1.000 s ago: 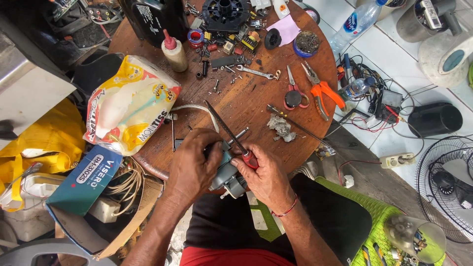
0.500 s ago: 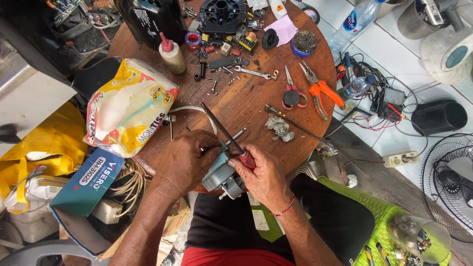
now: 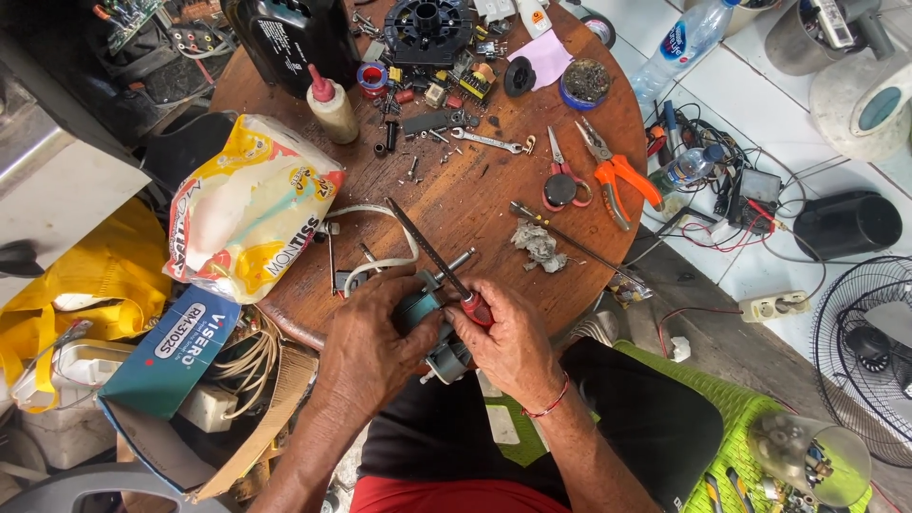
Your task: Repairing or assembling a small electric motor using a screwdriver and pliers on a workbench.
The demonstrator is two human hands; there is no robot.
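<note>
Left hand (image 3: 366, 347) curled palm-down round small motor (image 3: 432, 332), clamped on it at edge of round wooden table (image 3: 475, 204), above lap. Right hand (image 3: 513, 342) fisted on red-handled screwdriver (image 3: 446, 271), shaft angled up-left over table. Blue tub (image 3: 586, 84) w/ dark bits; squeeze bottle (image 3: 332, 106) upright nr black box.

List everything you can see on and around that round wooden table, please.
small motor: one, teal and grey, held at the table's near edge
screwdriver: one, red handle, in the right hand
pliers: one, orange handles, table right
scissors: one, red handles, beside the pliers
wrench: one, silver, table centre
squeeze bottle: one, beige with red cap, table rear
plastic bag: one, yellow and white, table left
water bottle: one, clear, floor right
table: one, brown, round
left hand: steadies the motor
right hand: grips the screwdriver
</note>
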